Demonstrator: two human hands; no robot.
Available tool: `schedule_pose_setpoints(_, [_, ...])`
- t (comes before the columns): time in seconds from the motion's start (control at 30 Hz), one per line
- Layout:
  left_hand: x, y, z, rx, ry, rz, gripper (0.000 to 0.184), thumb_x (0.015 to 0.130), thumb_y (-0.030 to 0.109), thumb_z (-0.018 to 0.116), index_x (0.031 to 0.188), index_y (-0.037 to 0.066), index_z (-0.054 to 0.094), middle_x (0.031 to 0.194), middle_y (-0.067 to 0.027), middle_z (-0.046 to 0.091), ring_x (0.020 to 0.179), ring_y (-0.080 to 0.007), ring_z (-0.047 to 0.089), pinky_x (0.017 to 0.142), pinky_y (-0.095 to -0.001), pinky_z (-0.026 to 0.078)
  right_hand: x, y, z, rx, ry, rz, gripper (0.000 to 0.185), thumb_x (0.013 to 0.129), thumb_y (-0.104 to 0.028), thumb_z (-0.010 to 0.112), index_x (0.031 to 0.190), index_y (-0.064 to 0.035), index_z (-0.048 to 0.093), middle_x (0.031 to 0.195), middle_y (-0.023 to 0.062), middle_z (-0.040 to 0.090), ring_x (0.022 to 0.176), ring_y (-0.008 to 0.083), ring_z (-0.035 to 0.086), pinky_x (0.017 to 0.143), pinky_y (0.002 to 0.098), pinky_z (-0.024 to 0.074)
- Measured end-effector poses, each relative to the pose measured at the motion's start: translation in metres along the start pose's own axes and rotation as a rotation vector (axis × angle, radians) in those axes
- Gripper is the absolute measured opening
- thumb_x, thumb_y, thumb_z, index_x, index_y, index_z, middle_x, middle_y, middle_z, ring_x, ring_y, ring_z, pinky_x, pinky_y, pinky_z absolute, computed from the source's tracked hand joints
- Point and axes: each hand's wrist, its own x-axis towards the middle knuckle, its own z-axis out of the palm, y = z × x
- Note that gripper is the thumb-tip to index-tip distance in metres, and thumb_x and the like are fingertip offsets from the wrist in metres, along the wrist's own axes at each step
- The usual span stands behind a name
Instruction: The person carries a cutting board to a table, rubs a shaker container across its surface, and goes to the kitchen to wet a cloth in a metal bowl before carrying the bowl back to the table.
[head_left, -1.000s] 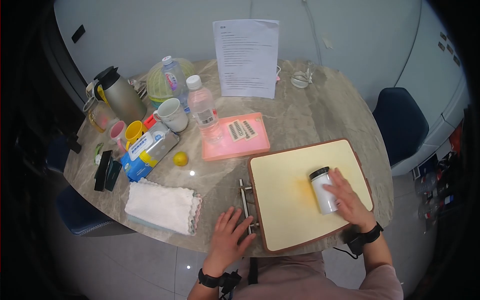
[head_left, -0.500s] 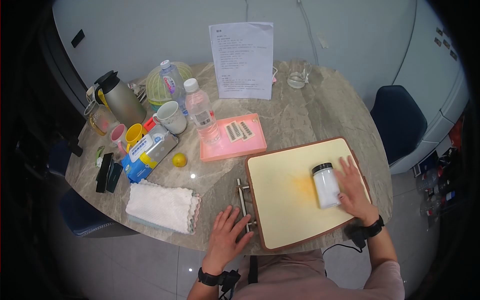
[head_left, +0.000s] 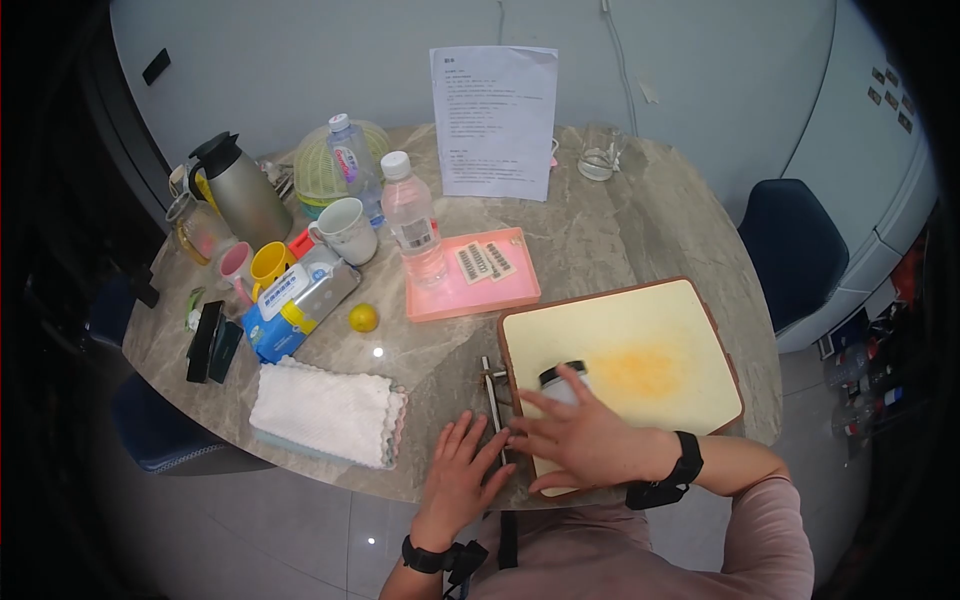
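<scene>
Leftward went the jar (head_left: 568, 386) across the board (head_left: 650, 308) to its left side, under the right hand (head_left: 592, 440), fingers spread, unclamped; the left hand (head_left: 458, 485), fingers apart, lay by the metal handle (head_left: 491, 398), probably steadying the board.

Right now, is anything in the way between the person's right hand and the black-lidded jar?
Nothing visible: the right hand is spread over the jar on the cream board, partly hiding it. The left hand sits aside, near the handle.

Dusty-pink short sleeve (head_left: 768, 530), black wristbands (head_left: 688, 458), black boxes (head_left: 655, 494) attached
</scene>
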Motion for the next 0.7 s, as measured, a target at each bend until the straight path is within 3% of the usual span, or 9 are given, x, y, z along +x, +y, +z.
schedule_pose_setpoints(0.13, [0.000,-0.001,0.001,0.002,-0.013,-0.007,0.047,0.085,0.029,0.071,0.128,0.013,0.061,0.134,-0.0193,0.053,0.132,-0.0395,0.042,0.109,-0.0531,0.033,-0.005,-0.006,0.003,0.103,0.014,-0.044,0.052,0.088,-0.056,0.058,0.123,-0.0173,0.064,0.134,-0.0007,0.057,0.140,0.0273,0.035,0.110,0.0677,0.0179])
schedule_pose_setpoints(0.23, [0.001,0.001,0.000,-0.005,-0.013,-0.023,0.050,0.081,0.025,0.075,0.127,0.013,0.061,0.136,-0.0174,0.052,0.133,-0.0388,0.042,0.109,-0.0540,0.033,-0.023,0.008,0.005,0.141,0.054,0.046,0.049,0.085,-0.049,0.066,0.125,-0.0189,0.063,0.140,0.0023,0.052,0.142,0.0305,0.031,0.112,0.0652,0.0184])
schedule_pose_setpoints(0.37, [0.000,0.000,0.002,0.001,0.004,-0.017,0.048,0.083,0.028,0.073,0.127,0.014,0.061,0.134,-0.0176,0.054,0.132,-0.0386,0.043,0.108,-0.0534,0.034,-0.064,0.026,0.002,0.282,0.205,0.223,0.053,0.076,-0.035,0.078,0.121,-0.0125,0.062,0.148,0.0104,0.041,0.143,0.0394,0.026,0.112,0.0601,0.0239])
schedule_pose_setpoints(0.6, [0.001,0.002,0.002,-0.004,0.012,-0.034,0.047,0.084,0.030,0.073,0.127,0.015,0.062,0.133,-0.0167,0.054,0.131,-0.0381,0.044,0.108,-0.0532,0.035,-0.141,0.041,0.011,0.507,0.422,0.497,0.059,0.073,-0.027,0.079,0.124,-0.0082,0.056,0.147,0.0191,0.043,0.141,0.0451,0.030,0.113,0.0543,0.0248])
schedule_pose_setpoints(0.7, [0.001,0.002,0.001,-0.009,0.005,-0.042,0.046,0.084,0.030,0.073,0.127,0.015,0.062,0.134,-0.0161,0.054,0.132,-0.0380,0.043,0.108,-0.0532,0.035,-0.162,0.043,0.018,0.603,0.521,0.624,0.057,0.076,-0.025,0.074,0.126,-0.0061,0.054,0.143,0.0194,0.048,0.140,0.0428,0.033,0.113,0.0517,0.0272])
